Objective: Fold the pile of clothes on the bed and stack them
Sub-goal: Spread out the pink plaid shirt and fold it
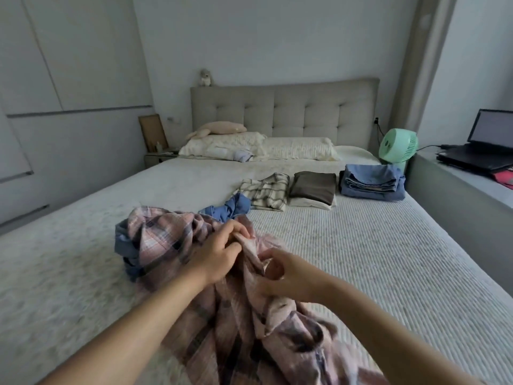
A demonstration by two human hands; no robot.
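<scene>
Both my forearms reach out over the bed [347, 259], and my fingers are buried in a pink plaid shirt [236, 315] that lies rumpled across the white ribbed cover right in front of me. My right hand [283, 276] has thumb and forefinger curled into a ring, pinching a fold of the pink cloth. My left hand [219, 254] is just beyond it, fingers bent and clamped on another ridge of the same shirt, the two hands nearly touching. Under the far left part of the shirt a dark blue garment [125, 245] shows, crumpled against it. A brighter blue garment [230, 208] lies unfolded just past my left hand. Farther up the bed, toward the right side, three folded lots sit in a row: a cream checked shirt [266, 191], a dark brown piece on top of a pale one [313, 184], and a stack of blue clothes [372, 182]. Pillows [294, 151] line the grey tufted headboard [283, 109]. A mint green fan [398, 145] stands off the bed's right corner, beside a ledge with an open laptop [483, 143].
</scene>
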